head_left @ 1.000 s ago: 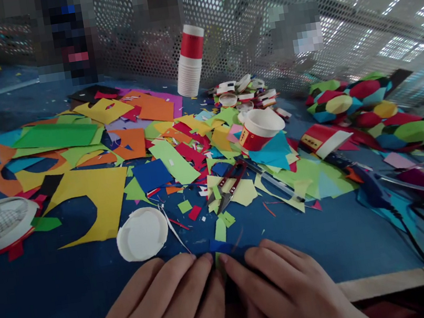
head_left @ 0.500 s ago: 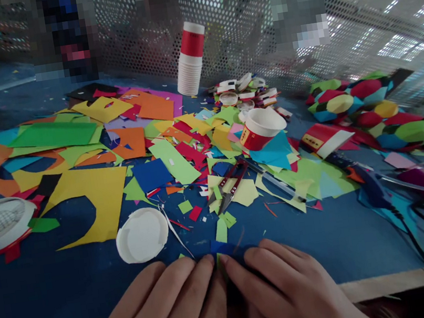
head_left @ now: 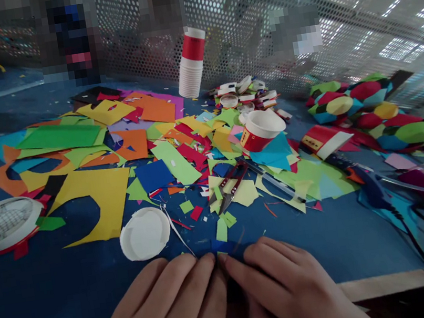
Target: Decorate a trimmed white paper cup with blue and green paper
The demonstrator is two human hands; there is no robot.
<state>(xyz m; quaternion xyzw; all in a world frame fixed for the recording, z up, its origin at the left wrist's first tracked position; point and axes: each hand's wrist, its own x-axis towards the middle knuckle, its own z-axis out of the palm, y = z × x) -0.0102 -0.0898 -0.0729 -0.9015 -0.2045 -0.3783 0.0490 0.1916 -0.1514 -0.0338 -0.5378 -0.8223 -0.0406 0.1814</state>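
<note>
My left hand (head_left: 172, 303) and my right hand (head_left: 291, 288) meet at the table's near edge, fingers closed and fingertips together. Between the tips shows a sliver of light green paper (head_left: 222, 253), pinched by both hands; most of it is hidden. Just beyond lie a small dark blue paper piece (head_left: 222, 245) and a light green scrap (head_left: 221, 229). A shallow white paper cup base (head_left: 145, 233) sits past my left hand. Farther out, a pair of thread snips (head_left: 232, 190) rests on pale yellow paper.
Coloured paper sheets and scraps (head_left: 98, 197) cover the middle. A cup stack (head_left: 192, 63) stands behind, near a cut red-and-white cup (head_left: 261, 129). At right lies a blue glue gun (head_left: 373, 188) with a black cable. A white ring with a drawn grid (head_left: 4, 224) sits left.
The view has shifted slightly, with left-side objects appearing a little farther right. My hands stay together, and less of the green paper shows between my fingertips.
</note>
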